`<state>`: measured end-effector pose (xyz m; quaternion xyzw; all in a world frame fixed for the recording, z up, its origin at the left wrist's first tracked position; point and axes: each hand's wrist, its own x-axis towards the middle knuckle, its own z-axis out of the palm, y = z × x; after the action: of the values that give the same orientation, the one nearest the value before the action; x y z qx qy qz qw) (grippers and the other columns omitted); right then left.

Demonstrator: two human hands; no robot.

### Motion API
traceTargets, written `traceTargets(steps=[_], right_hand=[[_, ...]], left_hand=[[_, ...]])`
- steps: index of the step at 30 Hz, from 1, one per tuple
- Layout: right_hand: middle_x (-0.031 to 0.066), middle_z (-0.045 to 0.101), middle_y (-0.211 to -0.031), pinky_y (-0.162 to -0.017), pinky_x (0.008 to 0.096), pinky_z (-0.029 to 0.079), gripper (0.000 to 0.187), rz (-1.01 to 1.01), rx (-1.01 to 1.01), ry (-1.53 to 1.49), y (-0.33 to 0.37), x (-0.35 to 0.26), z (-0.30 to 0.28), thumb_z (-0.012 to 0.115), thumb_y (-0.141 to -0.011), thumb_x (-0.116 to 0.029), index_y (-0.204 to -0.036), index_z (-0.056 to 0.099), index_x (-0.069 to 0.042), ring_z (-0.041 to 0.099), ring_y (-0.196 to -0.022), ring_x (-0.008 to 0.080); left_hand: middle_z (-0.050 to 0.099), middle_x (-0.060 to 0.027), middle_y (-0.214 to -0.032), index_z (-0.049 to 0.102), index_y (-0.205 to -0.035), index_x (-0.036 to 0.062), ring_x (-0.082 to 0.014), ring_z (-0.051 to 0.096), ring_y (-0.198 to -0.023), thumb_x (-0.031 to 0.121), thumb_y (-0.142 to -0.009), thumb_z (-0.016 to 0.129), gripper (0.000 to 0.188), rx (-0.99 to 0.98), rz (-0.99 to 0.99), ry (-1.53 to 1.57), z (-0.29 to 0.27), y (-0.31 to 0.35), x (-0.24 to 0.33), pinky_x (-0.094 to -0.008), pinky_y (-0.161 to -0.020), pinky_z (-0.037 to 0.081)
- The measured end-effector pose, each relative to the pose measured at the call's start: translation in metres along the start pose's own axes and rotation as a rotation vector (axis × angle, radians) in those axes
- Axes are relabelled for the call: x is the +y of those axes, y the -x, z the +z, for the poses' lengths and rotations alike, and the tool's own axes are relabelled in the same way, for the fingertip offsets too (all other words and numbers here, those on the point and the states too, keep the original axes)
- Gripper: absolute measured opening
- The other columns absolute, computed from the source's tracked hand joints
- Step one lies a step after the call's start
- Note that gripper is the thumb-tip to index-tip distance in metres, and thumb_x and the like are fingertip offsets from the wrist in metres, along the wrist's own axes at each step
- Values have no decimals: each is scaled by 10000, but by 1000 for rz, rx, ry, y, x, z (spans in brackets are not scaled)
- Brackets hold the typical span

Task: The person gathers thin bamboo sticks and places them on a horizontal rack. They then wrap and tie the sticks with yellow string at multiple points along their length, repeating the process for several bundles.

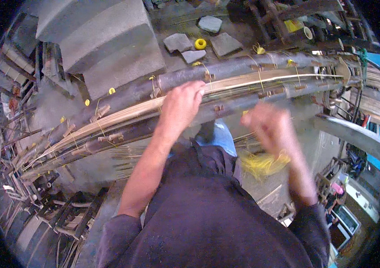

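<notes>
My left hand (183, 100) is closed over a bundle of long, pale bamboo strips (127, 114), its fingers bent over the far edge. The strips lie lengthwise between two dark round poles (178, 77), which have small wooden pegs and yellow ties along them. My right hand (270, 123) is blurred by motion above the near pole, its fingers curled into a fist. A speck of yellow shows by its fingertips, but what it holds is unclear. Beside my right forearm, a loose tangle of yellow strands (261, 166) hangs near my waist.
Beyond the poles are a yellow roll (200, 43), several flat stones (225, 44) and concrete steps (109, 40). Thin sticks (127, 161) lie on the near left, by wooden frames (76, 219). A pale beam (355, 131) stands at the right; people are farther off at lower right.
</notes>
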<state>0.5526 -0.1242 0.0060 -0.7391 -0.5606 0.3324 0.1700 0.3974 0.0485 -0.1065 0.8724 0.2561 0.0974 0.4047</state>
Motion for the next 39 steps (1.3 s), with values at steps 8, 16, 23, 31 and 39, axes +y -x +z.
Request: traceTargets(steps=[8, 16, 23, 31, 39], right_hand=[[194, 686, -873, -747, 455, 525, 307, -283, 5, 192, -231, -1, 11, 552, -925, -283, -981, 676, -9, 670, -850, 352], [90, 542, -684, -631, 374, 442, 174, -243, 172, -604, -163, 41, 54, 555, -894, -173, -790, 569, -34, 518, -632, 259], [183, 640, -664, -593, 491, 546, 239, -398, -66, -132, -56, 51, 181, 557, -852, -262, -735, 639, -71, 665, -631, 361], [146, 643, -847, -687, 417, 558, 255, -409, -80, 60, -42, 43, 155, 630, -807, -181, -1030, 612, -60, 660, -740, 311], [53, 593, -870, -679, 286, 492, 646, 613, -59, -1541, -36, -34, 249, 650, -890, -163, -1436, 325, -48, 581, -741, 139]], left_hand=[[694, -118, -831, 714, -874, 92, -310, 660, -772, 320, -867, 641, 240, 269, -12, -234, 49, 5, -8, -442, -738, 493], [660, -142, -753, 658, -775, 71, -350, 635, -720, 274, -876, 620, 230, 214, -16, -354, 45, 3, -3, -471, -663, 484], [699, -87, -980, 659, -987, 24, -177, 641, -949, 335, -993, 522, 340, 7, -265, 721, 23, -32, 19, -359, -898, 478], [444, 20, -700, 535, -811, 91, -98, 408, -559, 306, -969, 500, 269, 67, -557, 799, 39, -167, -102, -277, -491, 356], [598, -182, -1272, 547, -1298, 59, -341, 551, -1199, 352, -961, 513, 448, -37, 77, -189, -86, -121, -129, -415, -1031, 412]])
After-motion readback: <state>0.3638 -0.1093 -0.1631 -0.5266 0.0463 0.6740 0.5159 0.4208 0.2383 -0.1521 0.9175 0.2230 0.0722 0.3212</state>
